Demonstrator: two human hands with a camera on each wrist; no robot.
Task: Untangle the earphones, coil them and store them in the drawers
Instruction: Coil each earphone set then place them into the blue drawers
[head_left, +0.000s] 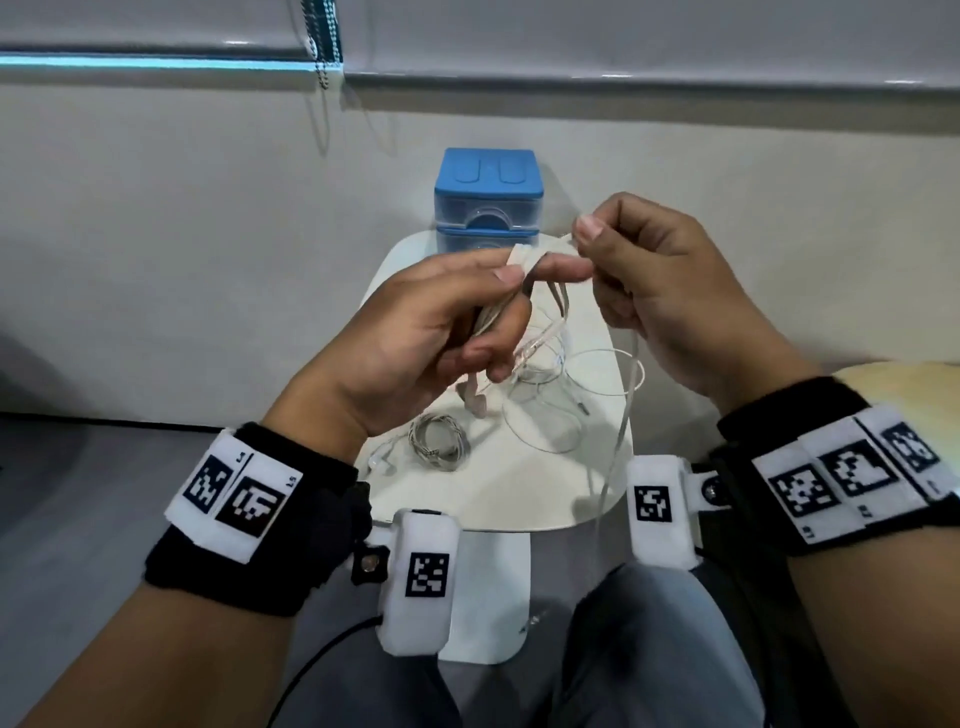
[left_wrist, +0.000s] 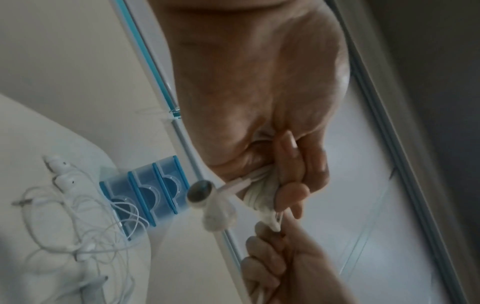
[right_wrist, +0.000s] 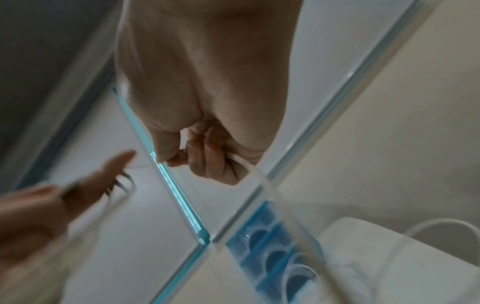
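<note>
My left hand (head_left: 514, 296) is raised over the small white table (head_left: 582, 499) and holds a white earphone cable (head_left: 527, 260) wound in loops round its fingers. In the left wrist view those loops (left_wrist: 255, 193) sit on the fingers and an earbud (left_wrist: 200, 193) sticks out beside them. My right hand (head_left: 592, 244) pinches the same cable just to the right of the loops; its loose tail (head_left: 615, 436) hangs down past the table's edge. A blue drawer unit (head_left: 488, 202) stands at the table's far end, its drawer fronts (left_wrist: 148, 195) facing me.
On the table lie a coiled greyish earphone set (head_left: 439, 441), a loose tangle of white earphones (head_left: 545, 384) and a pinkish earbud (head_left: 475, 402). A pale wall and window blinds stand behind. My knees are under the table's near edge.
</note>
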